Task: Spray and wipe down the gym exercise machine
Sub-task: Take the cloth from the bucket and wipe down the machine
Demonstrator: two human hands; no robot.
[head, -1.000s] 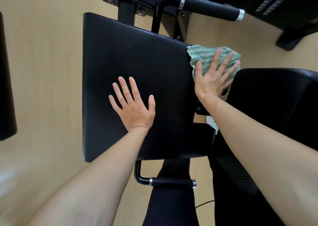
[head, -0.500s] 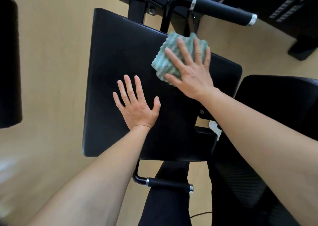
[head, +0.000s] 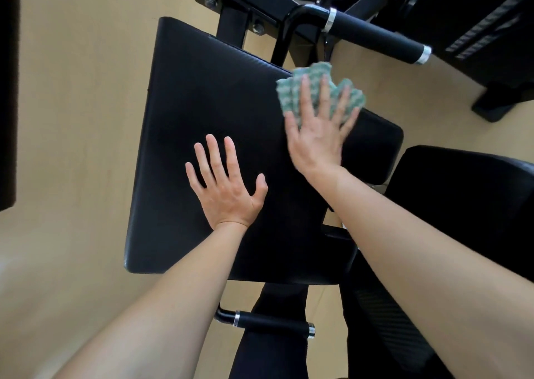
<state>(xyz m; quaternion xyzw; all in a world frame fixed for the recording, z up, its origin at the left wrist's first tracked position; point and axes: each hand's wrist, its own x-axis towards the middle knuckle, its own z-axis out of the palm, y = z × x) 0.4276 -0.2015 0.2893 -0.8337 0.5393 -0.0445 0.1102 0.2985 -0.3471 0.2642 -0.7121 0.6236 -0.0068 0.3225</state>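
A pale wooden floor fills the background under a black gym machine whose steel frame crosses the top of the view. The largest part in sight is a flat black pad, roughly square, bolted to the frame by a post at its far edge. A second black pad sits just beside it at the right, and another dark pad edge shows at the far left. Two bare forearms reach in from the bottom of the view. A long black handle with silver end rings juts out from the frame above the flat pad, and a shorter handle of the same kind sticks out below its near edge. The left hand lies flat on the middle of the flat pad, palm down, its grip spread wide and holding nothing. The right hand is slightly blurred; it presses palm down with fingers spread on a green-and-white patterned cloth, pinning it flat against the far right part of the pad, near the edge. The cloth bunches out past the fingertips toward the frame.
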